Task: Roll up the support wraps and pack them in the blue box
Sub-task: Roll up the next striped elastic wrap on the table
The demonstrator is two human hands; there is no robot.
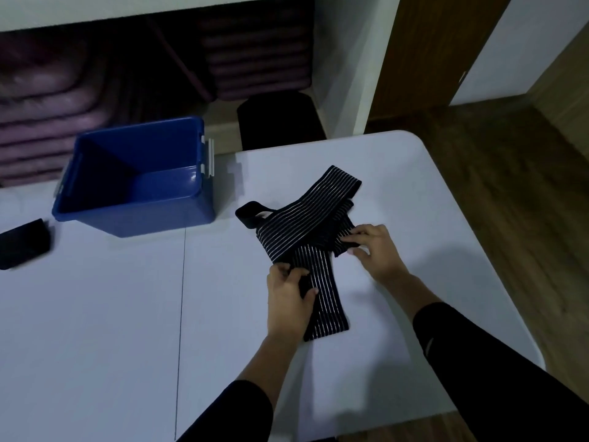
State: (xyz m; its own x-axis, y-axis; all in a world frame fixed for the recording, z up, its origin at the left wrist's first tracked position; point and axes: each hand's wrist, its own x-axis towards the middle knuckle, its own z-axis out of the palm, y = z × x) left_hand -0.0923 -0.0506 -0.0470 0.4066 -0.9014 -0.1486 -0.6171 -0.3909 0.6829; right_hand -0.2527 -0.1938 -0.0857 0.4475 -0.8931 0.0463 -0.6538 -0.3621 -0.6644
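Observation:
Black support wraps (306, 218) with thin white stripes lie crossed over each other on the white table (127, 314), right of centre. One strip (325, 301) runs toward me. My left hand (288, 301) pinches the left edge of that strip. My right hand (376, 250) grips the end of a wrap at the right side of the pile. The blue box (137, 177) stands open at the back left with nothing visible inside it.
A black flat object (24, 244) lies at the table's left edge. A dark stool (280, 119) stands beyond the table's far edge. Stacked purple cushions (47, 122) fill the shelf behind. The table's right edge drops to a wooden floor (510, 202).

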